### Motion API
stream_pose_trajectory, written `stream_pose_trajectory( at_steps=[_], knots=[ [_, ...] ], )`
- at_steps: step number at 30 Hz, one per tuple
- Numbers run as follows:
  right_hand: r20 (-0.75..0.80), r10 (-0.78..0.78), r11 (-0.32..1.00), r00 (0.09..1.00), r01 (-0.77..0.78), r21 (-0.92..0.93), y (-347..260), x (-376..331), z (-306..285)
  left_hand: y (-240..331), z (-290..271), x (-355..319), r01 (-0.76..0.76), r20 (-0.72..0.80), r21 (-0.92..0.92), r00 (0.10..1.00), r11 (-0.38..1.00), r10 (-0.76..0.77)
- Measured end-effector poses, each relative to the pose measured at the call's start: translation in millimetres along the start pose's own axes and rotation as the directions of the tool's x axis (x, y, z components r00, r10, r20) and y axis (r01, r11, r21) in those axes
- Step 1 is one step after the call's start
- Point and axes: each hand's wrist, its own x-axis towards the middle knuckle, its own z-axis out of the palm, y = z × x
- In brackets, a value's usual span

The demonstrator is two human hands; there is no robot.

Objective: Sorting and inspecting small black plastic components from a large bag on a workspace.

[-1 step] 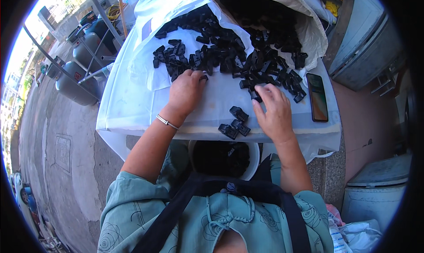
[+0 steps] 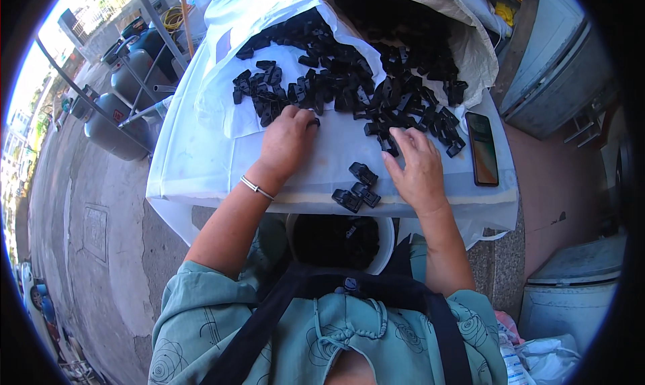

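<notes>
My left hand (image 2: pixel 287 142) is closed with its fingertips on a small black plastic part (image 2: pixel 314 122), mostly hidden by the fingers. It is just over the white cloth, at the near edge of the pile. My right hand (image 2: pixel 418 163) has thumb and fingers apart, curved around another black part (image 2: pixel 388 145) at the pile's near end; whether they press on it is hard to see. Between my hands and nearer to me, three loose black parts (image 2: pixel 363 174) lie close together. Beyond spreads a heap of such parts (image 2: pixel 346 82).
Two sacks, a white one (image 2: pixel 225 32) and a beige one (image 2: pixel 480 56), lie open-mouthed at the back. A phone (image 2: pixel 482 150) rests on the right. Below the front edge of the table (image 2: pixel 201 173) stands a white bucket (image 2: pixel 388 244) with black parts. Grey gas cylinders (image 2: pixel 111 126) stand at left.
My left hand has shifted slightly toward me and to the right with its black part. My right hand has moved a touch to the left; the loose parts stay put.
</notes>
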Motion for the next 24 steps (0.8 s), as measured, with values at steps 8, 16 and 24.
stream_pose_trajectory(
  at_steps=[8, 16, 24],
  knots=[
    [0.076, 0.122, 0.991, 0.99, -0.117, -0.059, 4.4, 9.7, -33.9, 14.2, 10.5, -13.7, -0.313, -0.036, -0.305, 0.948, 0.899, 0.317],
    [0.14, -0.065, 0.997, 0.988, 0.071, -0.036, -7.6, 19.7, -6.9, 30.3, 11.0, -15.6, -0.217, 0.081, -0.48, 0.954, 0.85, 0.29],
    [0.167, -0.155, 0.978, 0.974, 0.128, 0.164, -7.0, 3.7, 9.3, 19.4, 7.8, -24.2, -0.413, -0.088, -0.368, 0.907, 0.833, 0.412]
  ],
)
